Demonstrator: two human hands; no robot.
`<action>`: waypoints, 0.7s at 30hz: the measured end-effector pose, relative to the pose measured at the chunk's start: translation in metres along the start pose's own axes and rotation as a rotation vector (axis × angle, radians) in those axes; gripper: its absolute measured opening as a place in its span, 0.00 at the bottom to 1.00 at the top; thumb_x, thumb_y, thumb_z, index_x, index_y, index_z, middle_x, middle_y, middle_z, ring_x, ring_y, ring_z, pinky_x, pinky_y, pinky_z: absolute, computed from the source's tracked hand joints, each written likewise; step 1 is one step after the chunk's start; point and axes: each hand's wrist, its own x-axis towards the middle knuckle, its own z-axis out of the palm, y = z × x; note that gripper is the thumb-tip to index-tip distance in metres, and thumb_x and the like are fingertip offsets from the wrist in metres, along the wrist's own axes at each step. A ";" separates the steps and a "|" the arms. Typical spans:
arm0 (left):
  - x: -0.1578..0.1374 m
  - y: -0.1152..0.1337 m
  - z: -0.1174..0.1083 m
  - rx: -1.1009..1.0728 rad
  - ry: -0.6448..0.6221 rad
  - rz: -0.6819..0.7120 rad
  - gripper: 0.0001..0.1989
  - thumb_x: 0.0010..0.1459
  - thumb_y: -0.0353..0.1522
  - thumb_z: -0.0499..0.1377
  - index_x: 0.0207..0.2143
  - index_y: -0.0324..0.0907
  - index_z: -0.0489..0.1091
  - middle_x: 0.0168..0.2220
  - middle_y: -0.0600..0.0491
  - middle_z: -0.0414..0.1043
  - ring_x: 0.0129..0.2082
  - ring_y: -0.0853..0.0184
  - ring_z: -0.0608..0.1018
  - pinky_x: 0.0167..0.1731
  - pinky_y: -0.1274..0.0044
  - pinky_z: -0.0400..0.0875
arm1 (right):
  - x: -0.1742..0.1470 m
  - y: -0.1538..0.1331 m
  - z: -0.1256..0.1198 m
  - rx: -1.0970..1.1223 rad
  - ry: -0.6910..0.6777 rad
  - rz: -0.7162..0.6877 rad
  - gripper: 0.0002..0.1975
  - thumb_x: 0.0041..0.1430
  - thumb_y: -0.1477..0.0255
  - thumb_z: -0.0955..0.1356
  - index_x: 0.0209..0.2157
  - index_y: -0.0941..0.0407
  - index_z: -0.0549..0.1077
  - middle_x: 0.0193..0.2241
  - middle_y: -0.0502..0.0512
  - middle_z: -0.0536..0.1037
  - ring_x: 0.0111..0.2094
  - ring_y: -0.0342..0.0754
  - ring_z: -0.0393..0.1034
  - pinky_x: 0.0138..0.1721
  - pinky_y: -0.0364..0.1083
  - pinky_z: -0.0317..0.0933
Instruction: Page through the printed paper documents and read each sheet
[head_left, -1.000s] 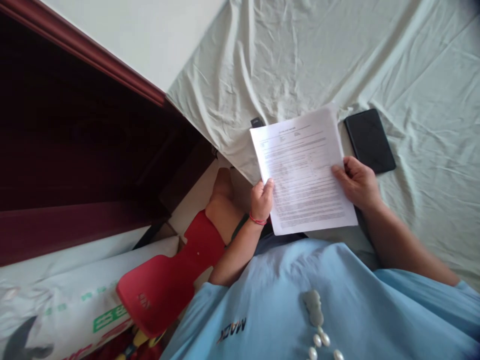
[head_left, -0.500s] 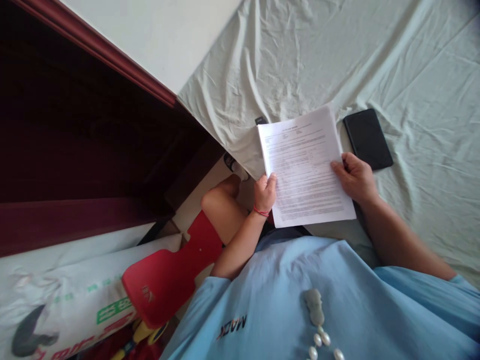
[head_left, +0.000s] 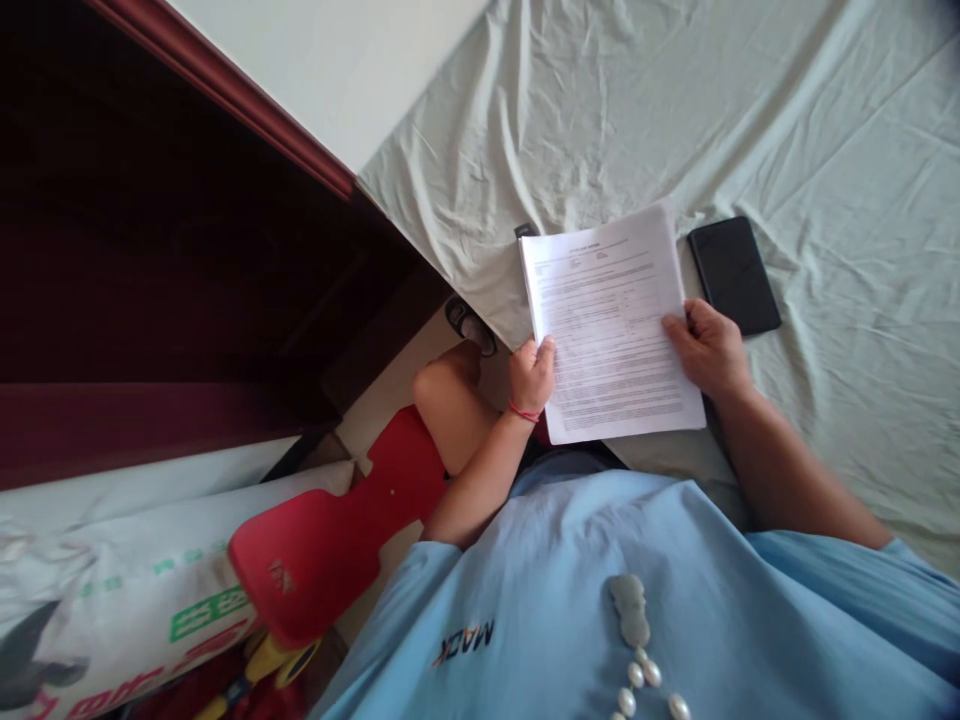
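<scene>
At my far left a white printed sack [head_left: 142,585] lies below the red board [head_left: 330,535], both well away from my hands. My left hand [head_left: 531,372] holds the left edge of the printed papers [head_left: 615,335], thumb on top, fingers hidden behind. A small dark object [head_left: 526,231] peeks out by their upper-left corner. The papers lie between my two hands, tilted a little, above the pale sheet [head_left: 847,160]; I cannot tell whether any edge rests on it. My right hand [head_left: 709,350] pinches the right edge, slightly higher than my left. Light, even pressure from both thumbs should hold the pages flat and aligned without creasing them, and my right knuckles should stay clear of the black flat case [head_left: 735,275] just beyond.
</scene>
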 end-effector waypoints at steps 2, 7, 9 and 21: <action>0.000 -0.001 0.000 0.001 -0.010 0.009 0.13 0.70 0.38 0.59 0.31 0.45 0.75 0.32 0.50 0.82 0.34 0.61 0.80 0.38 0.72 0.72 | 0.000 0.001 0.000 -0.003 0.004 -0.003 0.15 0.68 0.61 0.71 0.30 0.50 0.66 0.23 0.46 0.62 0.24 0.44 0.53 0.26 0.47 0.47; 0.001 -0.002 0.001 0.055 -0.006 -0.006 0.14 0.71 0.39 0.58 0.32 0.44 0.75 0.33 0.48 0.82 0.36 0.60 0.81 0.39 0.71 0.71 | 0.001 0.000 0.000 0.005 0.013 0.001 0.12 0.67 0.62 0.70 0.31 0.50 0.67 0.23 0.47 0.64 0.25 0.45 0.55 0.26 0.47 0.48; 0.001 -0.002 0.001 0.063 -0.010 -0.010 0.15 0.71 0.39 0.58 0.32 0.44 0.75 0.33 0.48 0.82 0.36 0.60 0.81 0.39 0.71 0.72 | 0.001 -0.001 0.000 0.003 0.012 0.002 0.12 0.66 0.62 0.70 0.31 0.50 0.68 0.23 0.47 0.64 0.25 0.45 0.54 0.26 0.47 0.49; -0.001 0.002 -0.001 0.016 -0.045 -0.023 0.14 0.72 0.39 0.56 0.34 0.45 0.75 0.35 0.49 0.83 0.37 0.60 0.82 0.41 0.72 0.73 | -0.001 -0.006 -0.001 -0.036 0.018 0.005 0.12 0.67 0.64 0.70 0.31 0.50 0.67 0.23 0.46 0.63 0.24 0.45 0.53 0.28 0.48 0.49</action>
